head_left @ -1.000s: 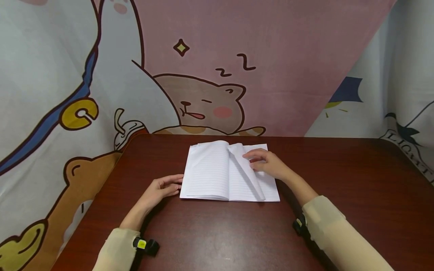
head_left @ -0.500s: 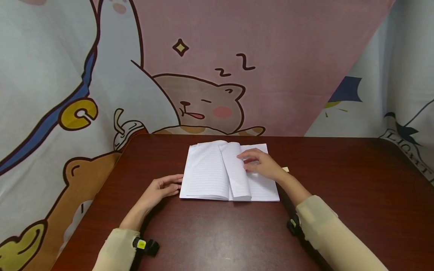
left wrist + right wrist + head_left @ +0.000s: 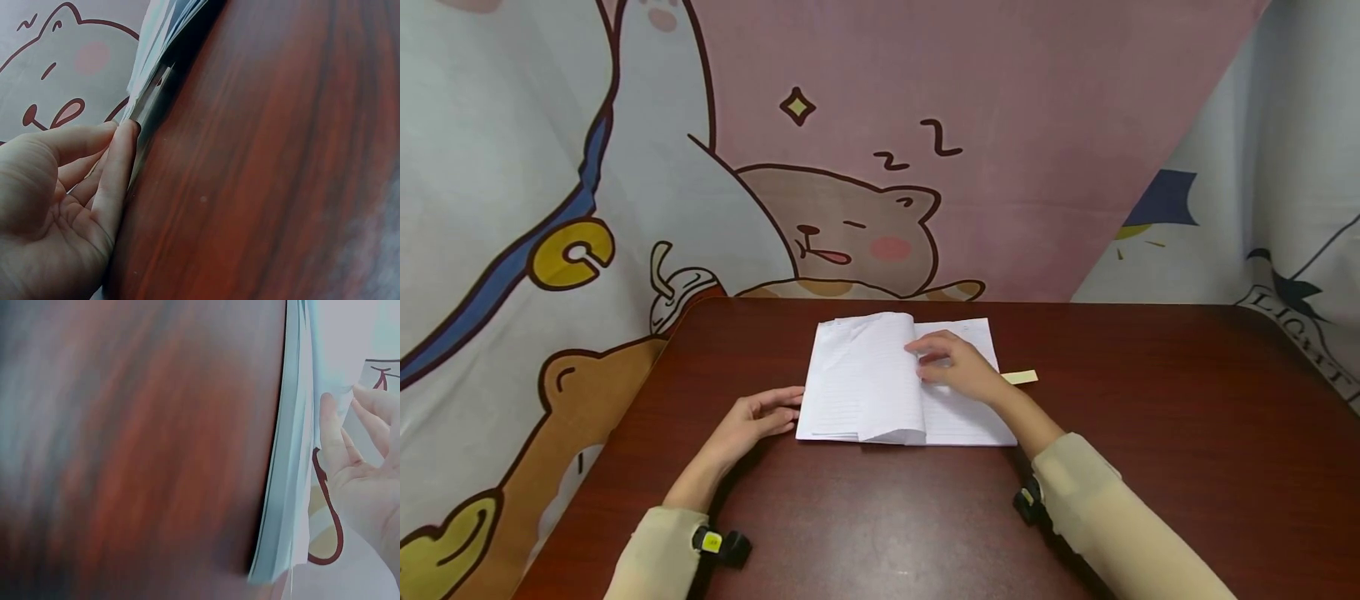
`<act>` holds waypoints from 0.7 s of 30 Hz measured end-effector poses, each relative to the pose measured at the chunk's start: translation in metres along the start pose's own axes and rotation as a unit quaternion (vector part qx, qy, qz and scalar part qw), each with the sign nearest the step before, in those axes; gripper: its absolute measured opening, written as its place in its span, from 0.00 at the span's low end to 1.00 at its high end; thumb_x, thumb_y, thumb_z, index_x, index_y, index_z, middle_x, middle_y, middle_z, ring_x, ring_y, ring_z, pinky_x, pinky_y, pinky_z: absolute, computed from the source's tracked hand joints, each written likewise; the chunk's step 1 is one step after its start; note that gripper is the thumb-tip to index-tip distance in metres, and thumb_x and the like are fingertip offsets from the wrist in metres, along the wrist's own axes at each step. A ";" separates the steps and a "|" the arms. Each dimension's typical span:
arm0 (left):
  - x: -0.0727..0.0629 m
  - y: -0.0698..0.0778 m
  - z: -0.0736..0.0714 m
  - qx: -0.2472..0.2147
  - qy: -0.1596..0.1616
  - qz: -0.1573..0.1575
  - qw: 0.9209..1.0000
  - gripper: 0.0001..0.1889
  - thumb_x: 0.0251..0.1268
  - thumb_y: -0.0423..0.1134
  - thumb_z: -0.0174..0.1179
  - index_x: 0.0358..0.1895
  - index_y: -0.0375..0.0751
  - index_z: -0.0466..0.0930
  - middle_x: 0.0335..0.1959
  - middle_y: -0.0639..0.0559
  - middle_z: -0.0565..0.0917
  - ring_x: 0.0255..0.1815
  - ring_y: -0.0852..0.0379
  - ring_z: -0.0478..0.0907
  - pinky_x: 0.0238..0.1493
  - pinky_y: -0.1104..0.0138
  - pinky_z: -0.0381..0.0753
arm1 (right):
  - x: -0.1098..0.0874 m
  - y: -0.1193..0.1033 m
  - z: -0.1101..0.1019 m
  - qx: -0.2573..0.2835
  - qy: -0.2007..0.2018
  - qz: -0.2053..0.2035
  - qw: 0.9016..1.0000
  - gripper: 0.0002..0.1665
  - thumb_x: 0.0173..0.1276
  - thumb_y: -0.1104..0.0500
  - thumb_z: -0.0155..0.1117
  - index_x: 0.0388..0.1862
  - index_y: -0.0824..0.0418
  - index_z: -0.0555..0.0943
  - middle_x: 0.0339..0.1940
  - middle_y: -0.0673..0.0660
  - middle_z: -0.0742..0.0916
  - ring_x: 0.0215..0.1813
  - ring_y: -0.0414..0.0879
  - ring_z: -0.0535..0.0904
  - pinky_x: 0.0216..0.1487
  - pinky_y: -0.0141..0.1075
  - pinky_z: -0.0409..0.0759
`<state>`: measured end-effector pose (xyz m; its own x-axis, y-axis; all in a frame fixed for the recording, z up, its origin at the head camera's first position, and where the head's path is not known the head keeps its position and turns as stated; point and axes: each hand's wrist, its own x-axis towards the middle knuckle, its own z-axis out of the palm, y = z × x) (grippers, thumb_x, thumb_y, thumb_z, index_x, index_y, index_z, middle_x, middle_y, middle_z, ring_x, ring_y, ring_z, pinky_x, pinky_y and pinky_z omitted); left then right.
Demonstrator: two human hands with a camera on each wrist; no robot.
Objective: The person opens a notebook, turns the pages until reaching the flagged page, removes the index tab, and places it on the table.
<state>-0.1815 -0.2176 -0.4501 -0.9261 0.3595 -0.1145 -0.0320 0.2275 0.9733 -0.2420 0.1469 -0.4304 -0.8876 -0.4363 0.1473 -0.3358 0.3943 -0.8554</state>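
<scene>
An open notebook (image 3: 842,383) with lined white pages lies on the brown table (image 3: 880,525). At its left edge my left hand (image 3: 756,423) holds the page edges between thumb and fingertips; the left wrist view shows the fingers (image 3: 115,162) meeting at that edge. My right hand (image 3: 958,367) is over the middle of the notebook and pinches a page (image 3: 891,387) that stands curved over near the spine. From the right wrist view, the thumb and a fingertip (image 3: 328,406) press on the two sides of this raised page.
A pale yellow paper tab (image 3: 1020,377) sticks out past the notebook's right edge. Behind the table hangs a cartoon-printed cloth (image 3: 1015,167). Each wrist carries a small black camera (image 3: 722,546).
The right hand has moved left, carrying the page from the right half over the spine toward the left. The yellow tab has come into view. The left hand stays put.
</scene>
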 end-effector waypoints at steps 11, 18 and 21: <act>0.000 0.000 0.000 -0.005 -0.003 0.000 1.000 0.24 0.73 0.31 0.56 0.69 0.29 0.69 0.65 0.27 0.74 0.51 0.68 0.82 0.52 0.73 0.82 | 0.005 -0.012 0.016 0.005 -0.032 -0.002 0.999 0.18 0.64 0.68 0.67 0.54 0.68 0.83 0.55 0.65 0.82 0.56 0.58 0.83 0.55 0.38 0.82; 0.000 -0.001 -0.001 -0.005 -0.004 -0.001 1.000 0.24 0.73 0.31 0.56 0.70 0.29 0.69 0.65 0.27 0.74 0.51 0.67 0.82 0.53 0.72 0.83 | 0.006 -0.016 0.022 -0.007 -0.053 -0.014 0.998 0.16 0.66 0.67 0.66 0.53 0.70 0.83 0.55 0.66 0.85 0.58 0.59 0.82 0.63 0.50 0.78; 0.000 0.000 -0.001 -0.003 -0.003 -0.001 1.000 0.24 0.73 0.32 0.56 0.70 0.29 0.69 0.65 0.28 0.74 0.51 0.67 0.82 0.53 0.72 0.83 | 0.006 -0.016 0.023 -0.022 -0.062 -0.010 0.998 0.16 0.67 0.66 0.66 0.53 0.69 0.84 0.57 0.65 0.85 0.60 0.59 0.81 0.65 0.50 0.77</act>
<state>-0.1817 -0.2187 -0.4500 -0.9239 0.3642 -0.1171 -0.0359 0.2222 0.9743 -0.2345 0.1195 -0.4268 -0.8356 -0.5404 0.0983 -0.3683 0.4185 -0.8302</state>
